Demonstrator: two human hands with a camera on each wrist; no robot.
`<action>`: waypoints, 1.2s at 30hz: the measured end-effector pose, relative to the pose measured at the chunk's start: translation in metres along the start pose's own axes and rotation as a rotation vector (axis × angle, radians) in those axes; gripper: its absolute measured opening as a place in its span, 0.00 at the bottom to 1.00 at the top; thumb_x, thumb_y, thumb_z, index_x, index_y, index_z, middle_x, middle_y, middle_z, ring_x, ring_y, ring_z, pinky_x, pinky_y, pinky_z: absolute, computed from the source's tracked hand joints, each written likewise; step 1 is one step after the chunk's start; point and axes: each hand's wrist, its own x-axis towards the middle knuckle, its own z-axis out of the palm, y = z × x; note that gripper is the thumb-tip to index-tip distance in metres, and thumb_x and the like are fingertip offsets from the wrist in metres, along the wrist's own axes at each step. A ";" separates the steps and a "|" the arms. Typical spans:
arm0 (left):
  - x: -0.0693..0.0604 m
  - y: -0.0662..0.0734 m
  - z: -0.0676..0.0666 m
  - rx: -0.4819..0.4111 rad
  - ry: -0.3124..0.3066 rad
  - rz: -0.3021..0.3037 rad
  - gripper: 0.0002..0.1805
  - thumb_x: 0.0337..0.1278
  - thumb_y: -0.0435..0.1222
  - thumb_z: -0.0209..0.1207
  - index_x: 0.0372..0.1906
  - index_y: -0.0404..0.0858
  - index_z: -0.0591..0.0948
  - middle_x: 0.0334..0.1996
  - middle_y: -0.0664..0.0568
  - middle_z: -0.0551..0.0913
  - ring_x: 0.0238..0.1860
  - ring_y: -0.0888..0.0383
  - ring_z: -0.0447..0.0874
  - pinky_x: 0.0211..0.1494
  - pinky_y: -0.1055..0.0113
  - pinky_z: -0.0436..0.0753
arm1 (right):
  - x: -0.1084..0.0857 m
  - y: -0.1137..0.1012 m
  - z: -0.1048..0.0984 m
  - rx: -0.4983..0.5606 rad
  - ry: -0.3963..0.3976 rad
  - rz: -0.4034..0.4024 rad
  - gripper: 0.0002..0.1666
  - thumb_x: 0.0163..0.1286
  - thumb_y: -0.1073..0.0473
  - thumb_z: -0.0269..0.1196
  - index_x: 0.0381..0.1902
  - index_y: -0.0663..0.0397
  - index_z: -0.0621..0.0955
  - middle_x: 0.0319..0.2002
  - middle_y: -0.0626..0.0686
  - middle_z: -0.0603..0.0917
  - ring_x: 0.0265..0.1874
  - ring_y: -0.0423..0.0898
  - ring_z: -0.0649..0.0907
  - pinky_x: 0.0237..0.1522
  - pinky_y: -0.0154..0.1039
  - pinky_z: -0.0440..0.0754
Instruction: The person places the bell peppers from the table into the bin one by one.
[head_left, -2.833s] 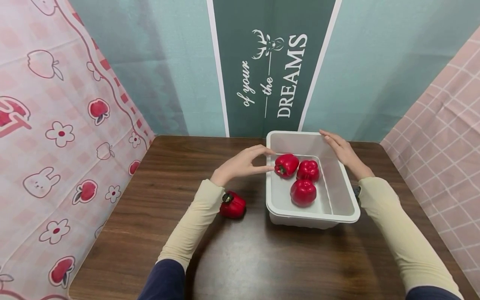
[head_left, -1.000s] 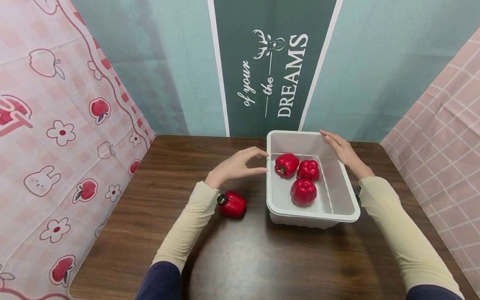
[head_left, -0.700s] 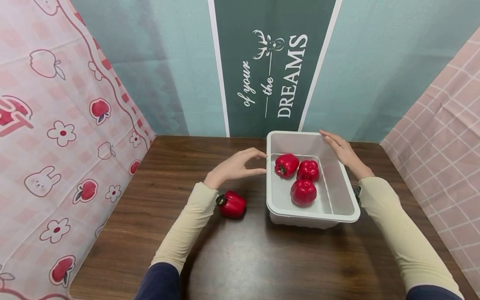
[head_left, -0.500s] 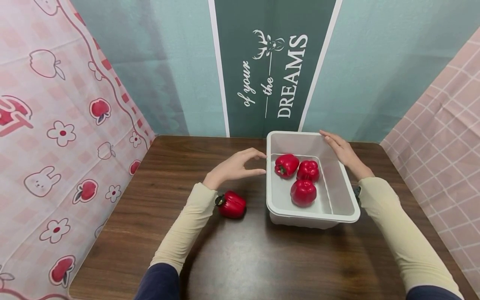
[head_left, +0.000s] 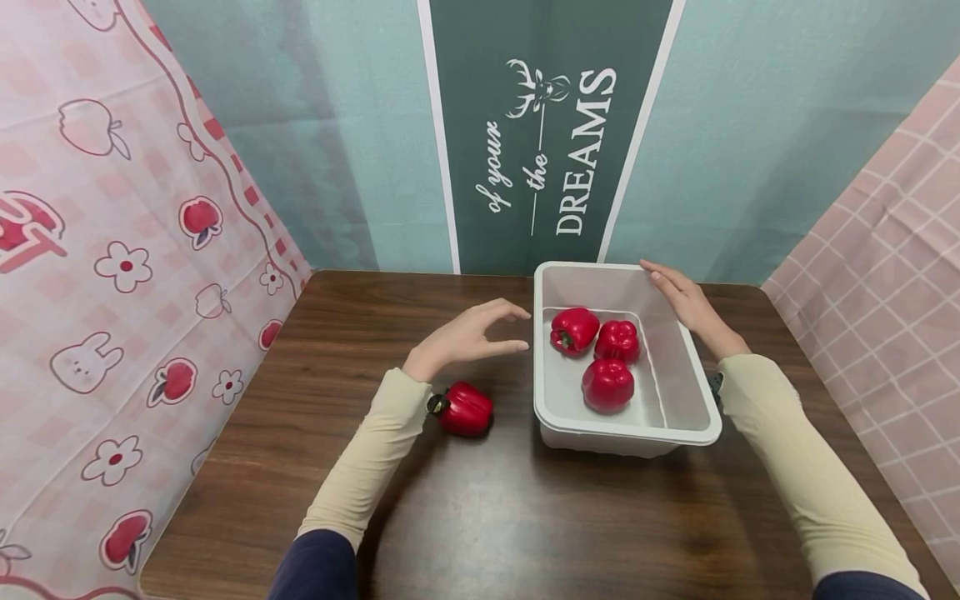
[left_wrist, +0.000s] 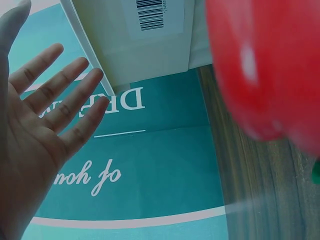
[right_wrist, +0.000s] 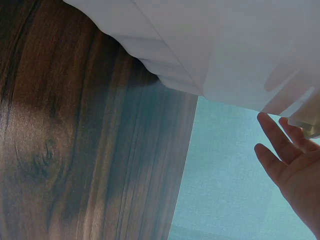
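Observation:
A light grey plastic bin holds three red bell peppers. A fourth bell pepper lies on the table left of the bin, beside my left wrist; in the left wrist view this pepper looms large. My left hand is in the air just left of the bin, holding nothing, its fingers spread and fairly straight. On the bin's right side, my right hand rests along the rim with its fingers extended. From the right wrist, that hand shows against the bin's outer wall.
The dark wooden table extends in front of the bin. A blue-green cloth with lettering hangs behind it. Patterned pink cloths stand at the left and right. A barcode label is on the bin's outer wall.
My left hand has drawn slightly left, from over the bin's left rim to just outside it. The right hand, the bin and the peppers stay where they were.

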 end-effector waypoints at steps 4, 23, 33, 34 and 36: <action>-0.001 0.000 0.000 0.007 0.004 0.003 0.28 0.50 0.57 0.60 0.56 0.52 0.73 0.51 0.63 0.73 0.53 0.66 0.71 0.53 0.70 0.76 | -0.006 -0.018 -0.001 0.016 -0.003 -0.008 0.29 0.75 0.50 0.40 0.70 0.56 0.59 0.70 0.64 0.55 0.68 0.65 0.54 0.61 0.70 0.50; -0.008 -0.007 0.005 0.032 -0.010 -0.036 0.28 0.50 0.57 0.59 0.57 0.53 0.72 0.52 0.64 0.73 0.53 0.67 0.71 0.55 0.69 0.74 | -0.011 -0.027 0.000 0.020 -0.003 -0.008 0.29 0.76 0.51 0.40 0.70 0.58 0.58 0.70 0.65 0.54 0.68 0.66 0.54 0.61 0.70 0.49; -0.011 -0.009 0.007 0.013 -0.029 -0.041 0.28 0.51 0.57 0.59 0.57 0.52 0.72 0.53 0.62 0.73 0.54 0.65 0.71 0.56 0.64 0.75 | -0.013 -0.027 0.001 0.023 -0.003 -0.008 0.29 0.76 0.52 0.40 0.70 0.58 0.58 0.70 0.66 0.54 0.67 0.67 0.54 0.61 0.70 0.50; -0.011 -0.010 0.007 0.010 -0.033 -0.044 0.28 0.51 0.57 0.59 0.57 0.52 0.72 0.53 0.62 0.73 0.54 0.64 0.71 0.56 0.63 0.75 | -0.012 -0.027 0.002 0.022 0.000 -0.007 0.29 0.76 0.51 0.40 0.70 0.58 0.58 0.70 0.65 0.54 0.68 0.66 0.54 0.61 0.70 0.50; -0.012 -0.011 0.008 0.011 -0.044 -0.049 0.29 0.51 0.59 0.57 0.58 0.52 0.72 0.53 0.61 0.73 0.54 0.64 0.71 0.56 0.60 0.75 | -0.011 -0.023 0.002 0.023 -0.001 -0.006 0.29 0.76 0.52 0.40 0.70 0.58 0.58 0.70 0.65 0.54 0.68 0.66 0.54 0.61 0.70 0.50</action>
